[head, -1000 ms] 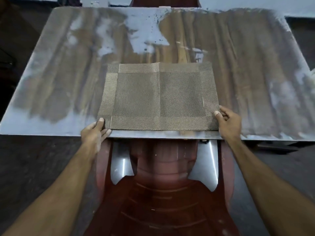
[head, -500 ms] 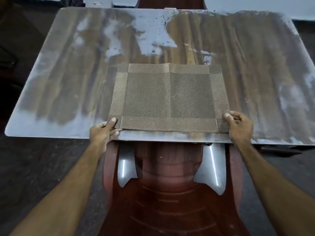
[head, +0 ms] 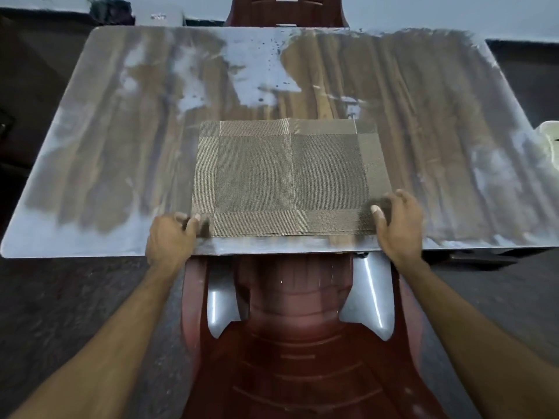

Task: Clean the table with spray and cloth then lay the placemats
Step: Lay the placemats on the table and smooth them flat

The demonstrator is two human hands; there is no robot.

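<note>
A brown woven placemat [head: 290, 176] with a centre fold line lies flat on the wooden table [head: 438, 122], a little in from the near edge. My left hand [head: 171, 234] holds its near left corner, thumb on top of the weave. My right hand [head: 400, 222] grips the near right corner, thumb on the mat and fingers curled over the corner, which is hidden beneath them. Wet streaks and pale patches cover the table top. No spray bottle or cloth is in view.
A red-brown plastic chair [head: 290, 343] is tucked under the near table edge between my arms. Another chair back [head: 287, 7] stands at the far side. A pale object [head: 549, 131] shows at the right border.
The placemat has slid farther onto the table, away from the near edge, and both hands moved forward with it, staying on its near corners.
</note>
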